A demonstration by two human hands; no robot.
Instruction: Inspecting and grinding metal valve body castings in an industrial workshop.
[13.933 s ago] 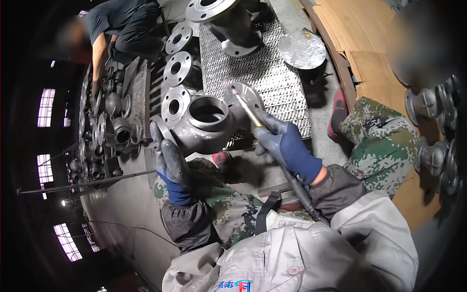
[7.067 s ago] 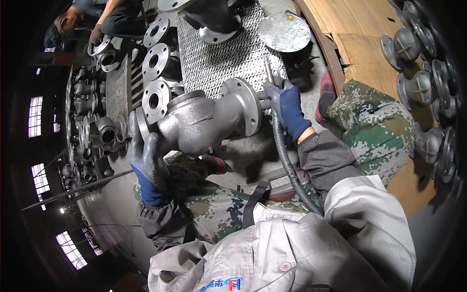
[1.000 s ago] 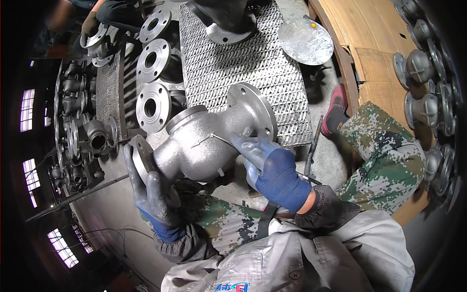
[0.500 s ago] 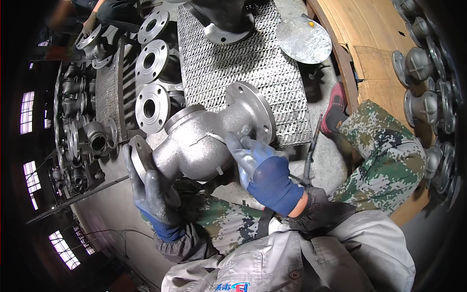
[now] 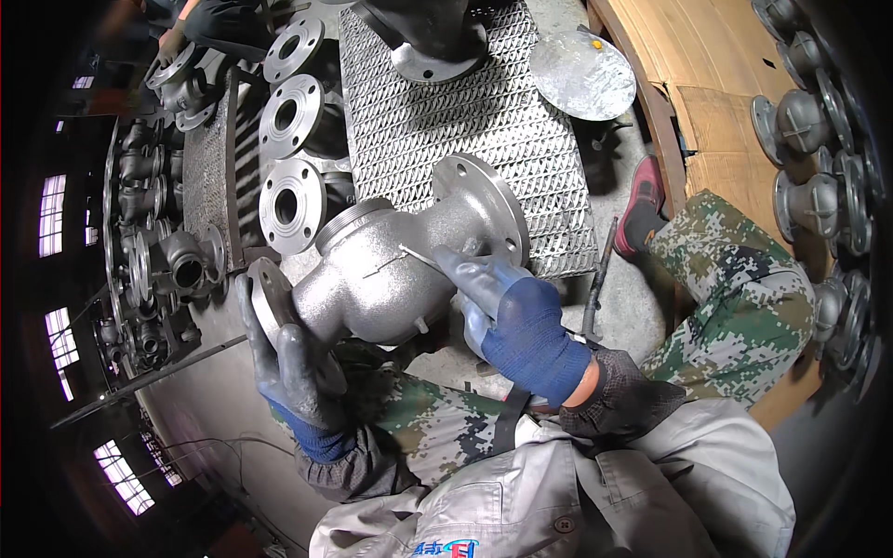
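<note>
A silvery cast-metal valve body with a round flange at each end lies tilted in front of me, over my lap and the near edge of a metal mesh plate. My left hand, in a grey-coated blue glove, is closed around its left flange. In my gloved right hand is a thin, light-coloured rod, pinched with its tip at the valve body's surface. The rod's exact kind is unclear, and the fingers hide its rear part. The right flange rises just beyond that hand.
Several flanged castings stand left of the mesh plate, and another valve body sits on its far end. A round metal disc lies near the cardboard-covered surface holding more castings. Another person's hand touches a casting far left.
My right hand has shifted slightly right and down, drawing back along the valve body with the rod. My left hand and the valve body have hardly moved.
</note>
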